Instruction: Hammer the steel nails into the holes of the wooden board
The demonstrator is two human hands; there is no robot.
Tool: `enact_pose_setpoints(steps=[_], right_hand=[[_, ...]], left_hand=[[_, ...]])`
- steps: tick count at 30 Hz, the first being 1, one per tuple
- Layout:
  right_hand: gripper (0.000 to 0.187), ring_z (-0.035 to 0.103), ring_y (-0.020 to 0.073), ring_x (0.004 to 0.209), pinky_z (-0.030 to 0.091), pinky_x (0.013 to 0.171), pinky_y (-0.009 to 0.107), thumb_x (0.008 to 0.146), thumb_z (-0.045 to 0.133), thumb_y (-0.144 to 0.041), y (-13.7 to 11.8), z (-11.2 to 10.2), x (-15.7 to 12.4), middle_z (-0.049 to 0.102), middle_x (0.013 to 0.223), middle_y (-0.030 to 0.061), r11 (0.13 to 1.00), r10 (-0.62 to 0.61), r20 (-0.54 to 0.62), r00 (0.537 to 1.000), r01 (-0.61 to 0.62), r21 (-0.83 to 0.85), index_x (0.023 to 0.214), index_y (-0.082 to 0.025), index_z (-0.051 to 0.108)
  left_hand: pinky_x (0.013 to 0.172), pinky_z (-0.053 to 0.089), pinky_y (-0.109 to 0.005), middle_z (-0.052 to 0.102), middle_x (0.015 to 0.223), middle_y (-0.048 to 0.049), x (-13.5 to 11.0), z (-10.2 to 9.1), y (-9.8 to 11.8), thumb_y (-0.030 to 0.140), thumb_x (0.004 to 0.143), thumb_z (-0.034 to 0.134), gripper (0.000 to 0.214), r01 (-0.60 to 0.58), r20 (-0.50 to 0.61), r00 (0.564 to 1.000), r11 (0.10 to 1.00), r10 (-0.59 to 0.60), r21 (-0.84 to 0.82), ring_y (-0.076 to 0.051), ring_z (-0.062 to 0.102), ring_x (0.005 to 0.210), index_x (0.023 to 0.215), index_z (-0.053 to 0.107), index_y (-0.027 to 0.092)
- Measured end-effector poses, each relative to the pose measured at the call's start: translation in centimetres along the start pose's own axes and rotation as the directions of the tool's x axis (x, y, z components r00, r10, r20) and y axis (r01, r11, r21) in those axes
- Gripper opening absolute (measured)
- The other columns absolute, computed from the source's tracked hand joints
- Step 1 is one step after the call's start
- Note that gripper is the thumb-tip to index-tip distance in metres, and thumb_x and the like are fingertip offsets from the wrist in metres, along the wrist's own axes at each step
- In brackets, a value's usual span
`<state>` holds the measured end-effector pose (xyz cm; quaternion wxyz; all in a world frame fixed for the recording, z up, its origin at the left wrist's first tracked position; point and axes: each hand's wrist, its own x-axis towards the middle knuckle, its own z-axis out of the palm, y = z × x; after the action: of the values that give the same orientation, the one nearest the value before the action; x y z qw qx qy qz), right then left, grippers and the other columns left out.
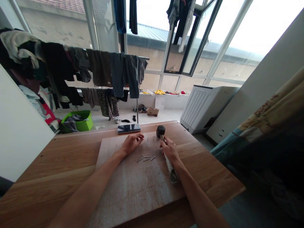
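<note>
A pale wooden board (133,186) lies on a brown wooden table (47,164). My right hand (169,150) grips the handle of a mallet with a black head (161,130); the head rests near the board's far edge. My left hand (131,143) rests on the board with its fingertips pinched together near the far edge, perhaps on a nail too small to make out. Several loose nails (145,158) lie on the board between my two hands.
A phone (129,128) lies flat at the table's far edge. Beyond it stand a rack of hanging clothes (95,68), a green basket (79,121), a white appliance (204,106) and large windows. A patterned cloth (268,117) hangs at the right.
</note>
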<state>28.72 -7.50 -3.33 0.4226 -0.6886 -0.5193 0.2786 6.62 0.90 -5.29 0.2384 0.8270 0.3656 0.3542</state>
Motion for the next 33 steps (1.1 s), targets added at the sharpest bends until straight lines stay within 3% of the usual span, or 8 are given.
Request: enact_pose_setpoints(steps=[6,9,12,15,19,33], right_hand=[[0.036,0.046,0.0085,0.035,0.037,0.031,0.021,0.086,0.052,-0.04,-0.6,0.1,-0.4,0.058,0.07,-0.0025,0.942,-0.149,-0.009,0.989,0.145,0.302,0.111,-0.017,0.063],[0.038,0.045,0.0065,0.037,0.036,0.031,0.02,0.087,0.055,-0.043,-1.4,0.3,-1.0,0.056,0.075,-0.003,0.864,-0.248,0.102,0.963,0.172,0.472,0.114,-0.018,0.061],[0.043,0.049,0.0068,0.044,0.04,0.035,0.019,0.086,0.058,-0.037,-2.0,0.9,-1.7,0.056,0.081,-0.0021,0.816,-0.313,0.279,0.908,0.106,0.568,0.126,-0.022,0.057],[0.051,0.051,0.007,0.047,0.044,0.038,0.02,0.084,0.057,-0.03,-2.3,1.6,-2.4,0.055,0.085,-0.0006,0.808,-0.34,0.389,0.856,0.055,0.586,0.134,-0.023,0.054],[0.048,0.049,0.0049,0.044,0.04,0.032,0.019,0.089,0.054,-0.032,-2.3,2.0,-2.9,0.057,0.096,0.0026,0.815,-0.359,0.417,0.835,0.063,0.576,0.137,-0.024,0.051],[0.05,0.046,0.0029,0.035,0.034,0.026,0.016,0.086,0.056,-0.037,-2.4,2.1,-2.9,0.059,0.09,0.0004,0.843,-0.286,0.433,0.855,0.009,0.538,0.132,-0.02,0.051]], left_hand=[[0.073,0.051,-0.026,0.074,0.089,-0.0017,0.0,-0.1,0.5,0.02,0.088,0.059,0.013,-0.003,0.008,1.0,0.989,0.002,0.146,-0.016,0.068,0.073,0.096,0.07,0.021],[0.071,0.051,-0.026,0.074,0.089,-0.0008,0.0,0.1,0.5,0.018,0.086,0.062,0.015,0.018,0.009,1.0,0.984,-0.02,0.178,-0.016,0.067,0.071,0.099,0.068,0.022],[0.069,0.051,-0.025,0.075,0.09,0.0011,0.0,0.2,0.3,0.014,0.083,0.064,0.028,0.043,-0.005,0.999,0.989,-0.042,0.141,-0.014,0.067,0.069,0.109,0.064,0.023],[0.065,0.05,-0.024,0.074,0.087,0.0016,0.0,0.2,0.3,0.012,0.08,0.067,0.031,0.07,-0.035,0.997,0.992,-0.066,0.106,-0.014,0.067,0.069,0.109,0.062,0.023],[0.062,0.049,-0.023,0.074,0.084,0.0006,0.0,0.0,0.3,0.012,0.078,0.068,0.026,0.073,-0.051,0.996,0.992,-0.068,0.101,-0.014,0.067,0.068,0.101,0.061,0.021],[0.063,0.049,-0.024,0.074,0.084,-0.0004,0.0,0.1,-0.2,0.011,0.08,0.063,0.029,0.068,-0.04,0.997,0.995,-0.066,0.075,-0.014,0.065,0.066,0.106,0.062,0.021]])
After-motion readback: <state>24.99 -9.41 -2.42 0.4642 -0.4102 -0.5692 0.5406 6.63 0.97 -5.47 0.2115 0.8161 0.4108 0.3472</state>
